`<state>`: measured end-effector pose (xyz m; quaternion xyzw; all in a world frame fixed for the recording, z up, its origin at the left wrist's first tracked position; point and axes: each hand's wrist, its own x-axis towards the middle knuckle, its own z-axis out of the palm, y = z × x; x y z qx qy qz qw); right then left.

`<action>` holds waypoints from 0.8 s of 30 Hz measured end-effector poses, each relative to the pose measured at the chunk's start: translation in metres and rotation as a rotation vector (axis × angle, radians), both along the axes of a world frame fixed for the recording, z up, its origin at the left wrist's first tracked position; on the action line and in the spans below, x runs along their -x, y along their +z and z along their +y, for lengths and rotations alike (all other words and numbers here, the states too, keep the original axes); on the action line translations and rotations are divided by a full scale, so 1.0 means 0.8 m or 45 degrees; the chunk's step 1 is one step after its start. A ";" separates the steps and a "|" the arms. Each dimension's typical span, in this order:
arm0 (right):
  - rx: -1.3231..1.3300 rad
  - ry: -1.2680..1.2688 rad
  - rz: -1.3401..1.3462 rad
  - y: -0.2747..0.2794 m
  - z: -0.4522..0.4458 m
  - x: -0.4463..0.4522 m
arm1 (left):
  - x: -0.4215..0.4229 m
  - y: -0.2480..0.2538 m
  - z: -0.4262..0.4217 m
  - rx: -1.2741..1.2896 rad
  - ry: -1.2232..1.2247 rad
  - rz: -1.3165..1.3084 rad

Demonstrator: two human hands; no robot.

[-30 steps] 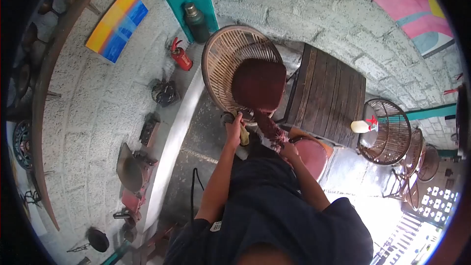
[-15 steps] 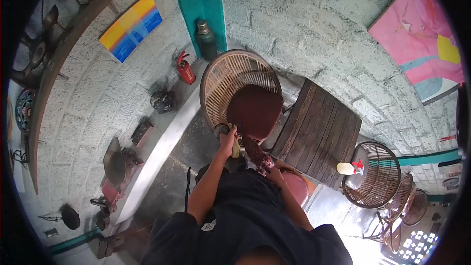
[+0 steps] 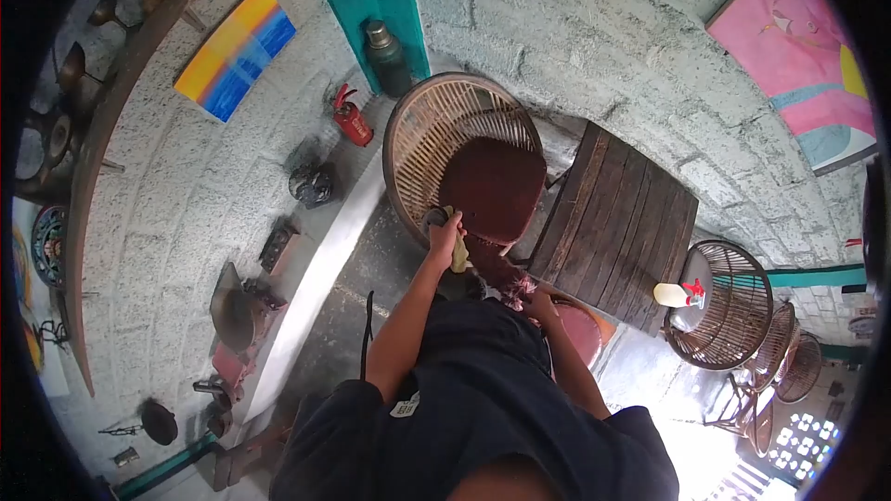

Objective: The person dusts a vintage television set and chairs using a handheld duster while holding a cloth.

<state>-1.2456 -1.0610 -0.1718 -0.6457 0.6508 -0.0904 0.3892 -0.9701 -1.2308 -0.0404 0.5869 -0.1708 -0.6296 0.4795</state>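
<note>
My left hand (image 3: pixel 445 236) grips a yellowish cloth (image 3: pixel 458 252) at the near left edge of a round rattan chair (image 3: pixel 413 144). A dark round part beside the fingers is too small to make out. The chair carries a dark red seat cushion (image 3: pixel 494 187). My right hand (image 3: pixel 539 307) is closed on a reddish, shaggy duster (image 3: pixel 502 276), which reaches up and left toward the front of the cushion. Whether the duster touches the cushion I cannot tell.
Right of the chair stands a dark wooden table (image 3: pixel 617 223) with a spray bottle (image 3: pixel 677 294) on its near end. More rattan chairs (image 3: pixel 729 306) are beyond. A red extinguisher (image 3: pixel 353 122) and a flask (image 3: pixel 387 59) stand by the wall. A red stool (image 3: pixel 577 334) is near my right arm.
The view has swung and shifted between frames. Both hands keep their holds on the cloth and the duster, and the duster's angle has changed slightly.
</note>
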 end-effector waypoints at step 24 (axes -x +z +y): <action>-0.441 -0.217 0.010 0.046 -0.027 -0.064 | -0.060 -0.021 -0.053 -0.077 -0.113 0.041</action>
